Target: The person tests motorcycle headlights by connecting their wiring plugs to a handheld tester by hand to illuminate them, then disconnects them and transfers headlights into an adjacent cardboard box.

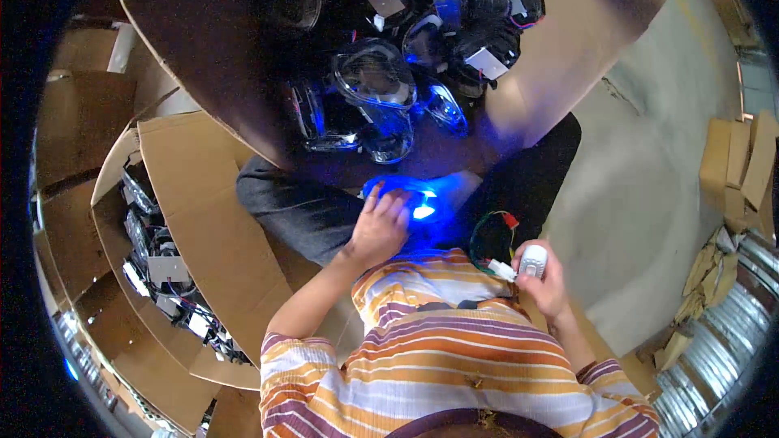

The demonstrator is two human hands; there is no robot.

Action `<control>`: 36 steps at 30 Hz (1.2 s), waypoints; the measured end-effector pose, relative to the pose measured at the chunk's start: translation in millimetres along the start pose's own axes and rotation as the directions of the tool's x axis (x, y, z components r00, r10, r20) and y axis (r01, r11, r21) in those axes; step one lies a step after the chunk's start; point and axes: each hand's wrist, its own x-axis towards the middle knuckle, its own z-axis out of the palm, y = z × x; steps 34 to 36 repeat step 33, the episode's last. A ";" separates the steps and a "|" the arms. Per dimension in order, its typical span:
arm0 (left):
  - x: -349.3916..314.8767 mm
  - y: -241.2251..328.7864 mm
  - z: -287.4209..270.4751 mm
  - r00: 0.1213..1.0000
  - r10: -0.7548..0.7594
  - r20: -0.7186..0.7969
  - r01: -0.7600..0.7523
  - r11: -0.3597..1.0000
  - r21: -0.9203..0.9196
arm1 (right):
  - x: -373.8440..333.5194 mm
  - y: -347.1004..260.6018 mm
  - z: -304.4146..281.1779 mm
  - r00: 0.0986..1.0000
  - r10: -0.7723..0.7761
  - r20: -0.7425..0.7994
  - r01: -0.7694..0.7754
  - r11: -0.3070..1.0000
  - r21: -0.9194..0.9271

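Observation:
A lamp unit point(423, 208) glowing bright blue lies in my lap, its outline partly washed out by the glare. Over its left side my left hand point(380, 227) has its fingers bent, gripping it. My right hand point(548, 282), out to the right, is closed around a small white remote control point(532, 261) with grey buttons. Just left of the remote, a white connector point(501, 269) hangs on a loop of dark green wire point(473, 240). A red connector point(510, 220) sits at the loop's upper end.
A large open cardboard box point(584, 57) in front of me holds a heap of black lamp units with clear lenses point(373, 73). At left, another cardboard box point(203, 195) contains more lamp units with wires point(168, 269). Flattened cardboard point(734, 162) and shiny silver material point(722, 332) lie at far right.

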 end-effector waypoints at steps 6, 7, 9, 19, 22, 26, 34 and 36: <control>15.3 31.8 -6.9 0.974 0.226 -0.021 -0.220 0.917 -0.333 | 6.1 2.5 9.5 1.000 0.015 0.026 -0.016 1.000 0.013; 15.9 39.7 -5.9 0.979 0.198 -0.051 -0.200 0.873 -0.444 | 6.0 1.0 10.0 0.999 0.031 0.034 -0.032 0.999 0.026; 18.4 44.8 -5.2 0.984 0.157 -0.081 -0.175 0.819 -0.546 | 3.8 1.1 11.1 0.999 0.038 0.018 -0.038 0.999 0.003; -3.3 -17.5 -42.3 0.717 -0.659 -0.229 0.308 0.593 -0.744 | 3.3 -12.1 -37.4 0.941 -0.073 -0.329 0.137 0.974 0.178; 3.9 -52.2 -60.4 0.459 -0.834 -0.307 0.081 0.384 -0.920 | 4.2 -10.8 -41.1 0.953 -0.082 -0.293 0.123 0.985 0.122; 24.6 -116.4 -78.8 0.269 -0.948 -0.172 -0.103 0.149 -0.983 | 12.5 -10.0 -21.5 0.978 -0.093 -0.189 0.108 0.992 0.069; 30.2 -278.8 22.3 0.310 -0.840 -0.446 0.585 0.538 -0.607 | 13.5 -14.8 3.7 0.990 -0.098 -0.101 0.082 0.986 -0.146; 30.2 -278.8 22.3 0.310 -0.840 -0.446 0.585 0.538 -0.607 | 13.5 -14.8 3.7 0.990 -0.098 -0.101 0.082 0.986 -0.146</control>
